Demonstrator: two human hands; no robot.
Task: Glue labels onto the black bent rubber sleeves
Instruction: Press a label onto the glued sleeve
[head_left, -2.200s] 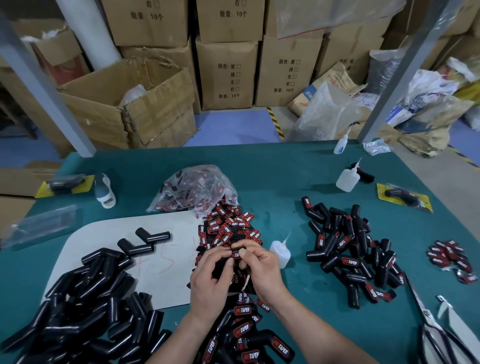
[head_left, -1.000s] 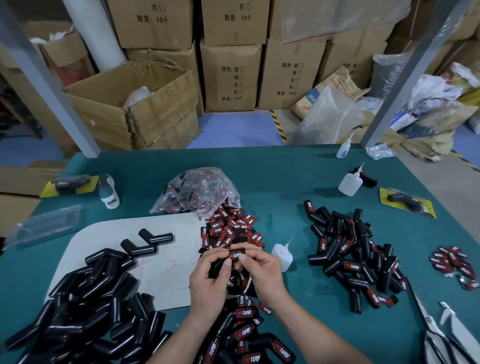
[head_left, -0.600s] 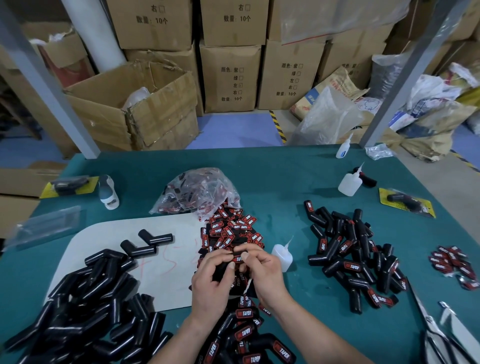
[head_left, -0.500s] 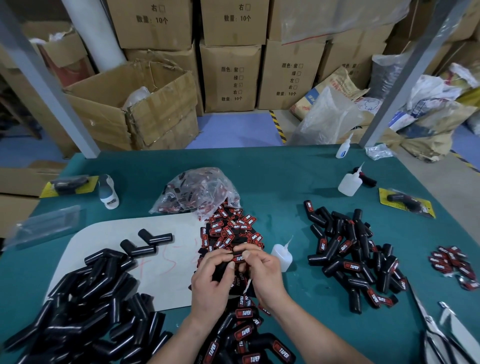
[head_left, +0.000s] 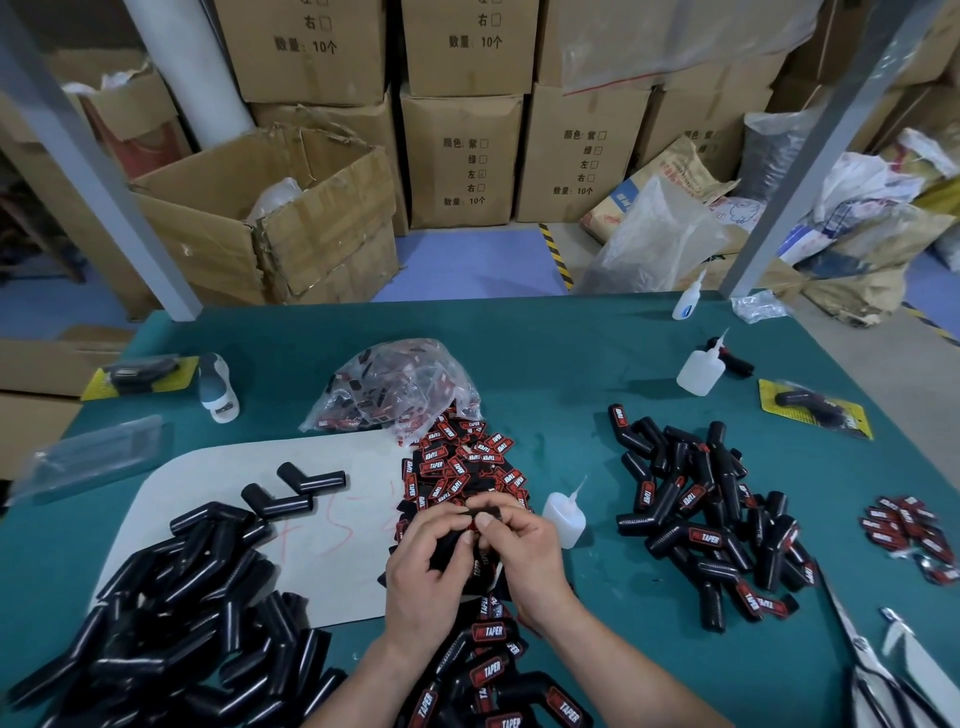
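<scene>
A black sleeve is gripped by the left hand and pinched by the right hand (fingers curled), just left of the glue bottle.

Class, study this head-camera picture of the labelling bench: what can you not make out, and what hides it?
1. Head view: held sleeve, its label face covered by the left hand and right hand.
2. Head view: metal tool, cut off by the bottom edge.
3. Head view: far glue bottle, print too small.
4. Head view: label bag, contents blurred by crinkled plastic.
</scene>
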